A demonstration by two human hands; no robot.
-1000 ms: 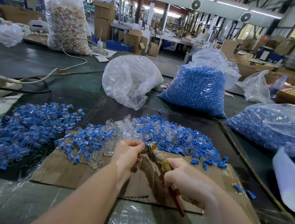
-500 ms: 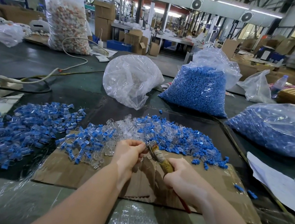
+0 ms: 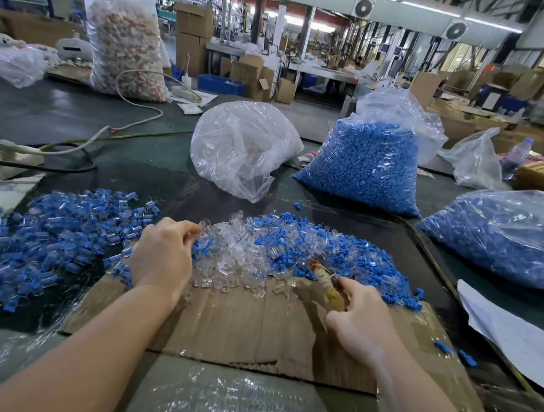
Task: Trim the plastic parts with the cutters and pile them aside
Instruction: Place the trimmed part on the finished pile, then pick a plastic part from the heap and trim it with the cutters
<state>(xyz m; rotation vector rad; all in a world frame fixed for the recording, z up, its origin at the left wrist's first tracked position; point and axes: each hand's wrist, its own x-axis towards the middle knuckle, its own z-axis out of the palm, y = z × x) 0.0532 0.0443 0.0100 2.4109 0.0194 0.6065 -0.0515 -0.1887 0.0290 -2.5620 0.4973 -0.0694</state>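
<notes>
Head view shows your left hand (image 3: 161, 256) reaching into the heap of clear and blue plastic parts (image 3: 279, 250) on the cardboard sheet (image 3: 249, 332), fingers curled at the pile's near-left edge; whether they pinch a part, you cannot tell. Your right hand (image 3: 361, 317) grips the cutters (image 3: 326, 281), tips touching the heap. A trimmed pile (image 3: 50, 231) lies left on the surface (image 3: 134, 153).

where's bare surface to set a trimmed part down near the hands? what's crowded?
Free: bare cardboard sheet between the forearms, below the mixed clear-and-blue pile; dark tabletop between the left blue pile and the clear bag. Crowded: the cardboard's far edge, where left hand and right hand, holding the cutters, work.
</notes>
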